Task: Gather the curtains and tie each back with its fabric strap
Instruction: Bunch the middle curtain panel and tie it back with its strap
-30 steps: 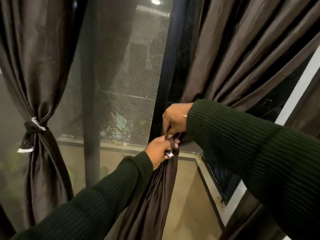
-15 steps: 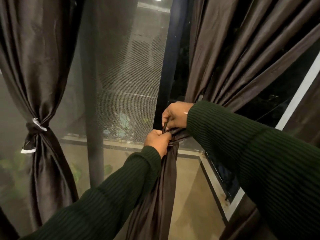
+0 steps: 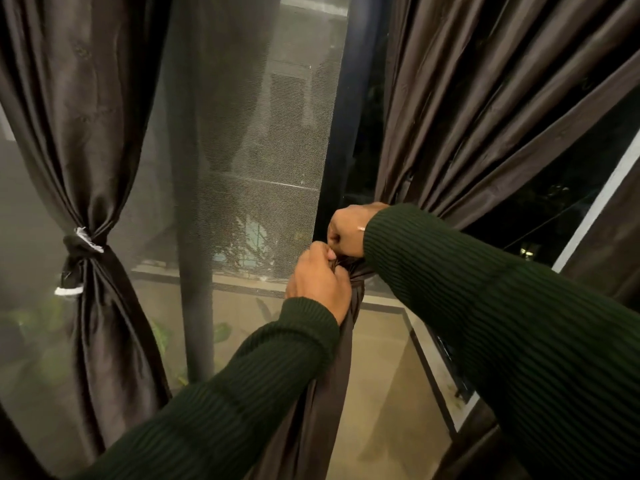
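The dark brown left curtain (image 3: 86, 133) hangs gathered, cinched at its waist by a dark fabric strap (image 3: 78, 251) with white ends. The right curtain (image 3: 467, 109) is bunched to a narrow neck in the middle of the view. My left hand (image 3: 320, 285) is closed around that neck from the near side. My right hand (image 3: 348, 230) is fisted just above it, touching the left, pinching the strap of the right curtain (image 3: 358, 270). Most of that strap is hidden by my fingers. Below the hands the curtain falls as a thin tail (image 3: 322, 393).
A mesh screen window (image 3: 256, 150) fills the middle, with a dark vertical frame post (image 3: 341, 133) behind my hands. A white frame edge (image 3: 599, 202) runs at the right. A sill and balcony floor (image 3: 381, 375) lie below.
Both hands have drawn closer together and tightened on the strap. The white strap end seen by my left fingers one second ago is now hidden.
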